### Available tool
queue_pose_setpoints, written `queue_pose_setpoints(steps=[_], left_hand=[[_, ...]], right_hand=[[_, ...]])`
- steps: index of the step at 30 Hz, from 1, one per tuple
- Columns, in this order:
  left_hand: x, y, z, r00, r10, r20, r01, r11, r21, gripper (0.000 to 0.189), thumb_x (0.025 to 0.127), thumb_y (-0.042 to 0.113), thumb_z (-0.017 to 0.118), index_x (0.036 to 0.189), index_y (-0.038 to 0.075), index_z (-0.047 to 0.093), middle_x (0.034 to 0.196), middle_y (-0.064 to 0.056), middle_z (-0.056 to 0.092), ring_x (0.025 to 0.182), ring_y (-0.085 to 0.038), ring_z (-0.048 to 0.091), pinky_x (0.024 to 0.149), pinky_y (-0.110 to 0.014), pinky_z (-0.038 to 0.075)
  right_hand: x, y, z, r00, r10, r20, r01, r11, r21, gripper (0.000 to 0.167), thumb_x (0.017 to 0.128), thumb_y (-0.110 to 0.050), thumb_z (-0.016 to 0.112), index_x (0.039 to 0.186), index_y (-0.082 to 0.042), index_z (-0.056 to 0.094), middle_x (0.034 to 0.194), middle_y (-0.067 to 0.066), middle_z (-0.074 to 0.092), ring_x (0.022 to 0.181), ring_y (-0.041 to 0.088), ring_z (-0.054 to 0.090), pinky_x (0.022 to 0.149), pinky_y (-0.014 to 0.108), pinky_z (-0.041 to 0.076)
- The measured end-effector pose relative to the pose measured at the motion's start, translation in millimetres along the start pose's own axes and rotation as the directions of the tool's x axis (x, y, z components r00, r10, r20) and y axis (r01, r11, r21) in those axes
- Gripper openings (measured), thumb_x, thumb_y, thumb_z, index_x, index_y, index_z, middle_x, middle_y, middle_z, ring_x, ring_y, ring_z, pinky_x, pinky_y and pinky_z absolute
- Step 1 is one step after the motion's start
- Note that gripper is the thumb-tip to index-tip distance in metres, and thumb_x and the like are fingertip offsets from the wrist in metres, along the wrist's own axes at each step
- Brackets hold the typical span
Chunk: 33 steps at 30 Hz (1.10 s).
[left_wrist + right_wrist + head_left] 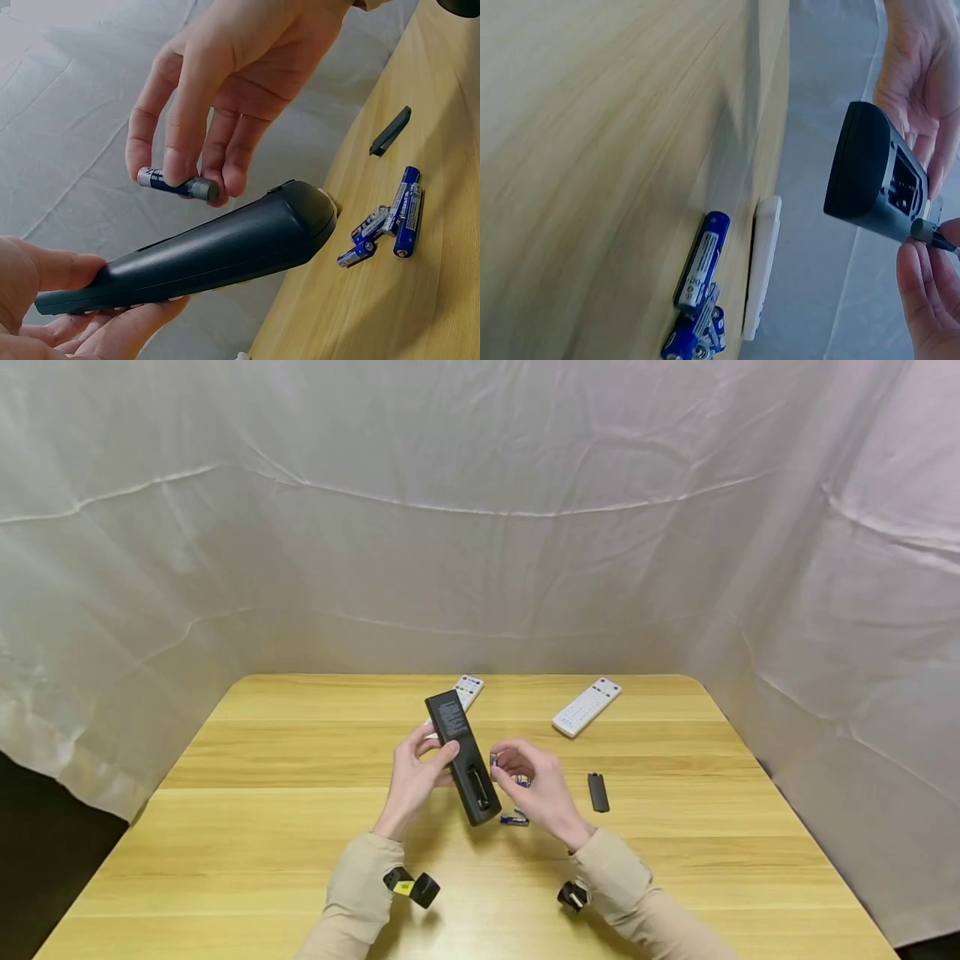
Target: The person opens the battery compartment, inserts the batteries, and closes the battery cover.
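Observation:
My left hand [411, 777] grips a black remote control [463, 745] above the table, thumb on its back and fingers underneath. Its back faces up, and the uncovered battery compartment [477, 787] shows near the lower end; in the right wrist view this compartment [904, 184] looks dark inside. Between thumb and fingers, my right hand [547, 789] pinches a small blue and silver battery [178, 184]. That battery is just beside the remote, on the compartment's side. Several loose batteries [405, 214] lie in a heap on the table below the right hand.
A black battery cover [597, 792] lies on the table to the right of the right hand. One white remote [587, 707] lies at the back right; another white remote [470, 688] is partly hidden behind the black one. Pale curtains [480, 568] hang around the wooden table [262, 827].

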State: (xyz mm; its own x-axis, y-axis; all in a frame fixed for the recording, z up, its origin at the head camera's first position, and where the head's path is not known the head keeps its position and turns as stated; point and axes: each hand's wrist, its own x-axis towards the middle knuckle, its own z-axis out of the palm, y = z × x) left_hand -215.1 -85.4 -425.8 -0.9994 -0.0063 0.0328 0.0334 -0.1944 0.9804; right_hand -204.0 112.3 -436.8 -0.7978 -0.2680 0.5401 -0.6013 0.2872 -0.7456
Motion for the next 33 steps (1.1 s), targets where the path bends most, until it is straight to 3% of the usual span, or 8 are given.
queue_pose_setpoints(steps=[5,14,33], left_hand=[[0.0,-0.3,0.3,1.0,0.008,-0.001,-0.008,1.0,0.005,0.05,0.092,-0.002,0.064,0.141,-0.005,0.05,0.098,-0.01,0.064,0.074,-0.014,0.071,0.071,-0.038,0.067],[-0.7,-1.0,0.8,1.0,0.009,-0.005,-0.009,1.0,0.019,0.048,0.093,-0.002,0.064,0.139,-0.005,0.051,0.098,-0.01,0.064,0.074,-0.014,0.071,0.073,-0.039,0.067],[-1.1,-2.3,1.2,1.0,0.014,-0.011,-0.013,0.998,0.055,0.045,0.094,0.0,0.064,0.137,-0.004,0.053,0.099,-0.011,0.064,0.078,-0.015,0.071,0.071,-0.037,0.067]], right_hand=[[0.5,-3,6,1.0,-0.014,-0.013,0.014,0.999,-0.048,0.022,0.087,0.004,0.072,0.108,0.001,0.068,0.088,0.013,0.074,0.075,0.023,0.071,0.073,0.027,0.065],[1.0,-10,10,1.0,0.029,0.009,-0.028,0.994,-0.11,0.022,0.084,0.003,0.075,0.105,-0.002,0.069,0.084,0.012,0.076,0.071,0.015,0.071,0.069,0.023,0.064],[3.1,-24,21,0.996,0.044,0.078,-0.025,0.972,-0.236,0.018,0.083,0.004,0.075,0.099,-0.002,0.068,0.078,0.012,0.076,0.066,0.016,0.071,0.063,0.016,0.06]])
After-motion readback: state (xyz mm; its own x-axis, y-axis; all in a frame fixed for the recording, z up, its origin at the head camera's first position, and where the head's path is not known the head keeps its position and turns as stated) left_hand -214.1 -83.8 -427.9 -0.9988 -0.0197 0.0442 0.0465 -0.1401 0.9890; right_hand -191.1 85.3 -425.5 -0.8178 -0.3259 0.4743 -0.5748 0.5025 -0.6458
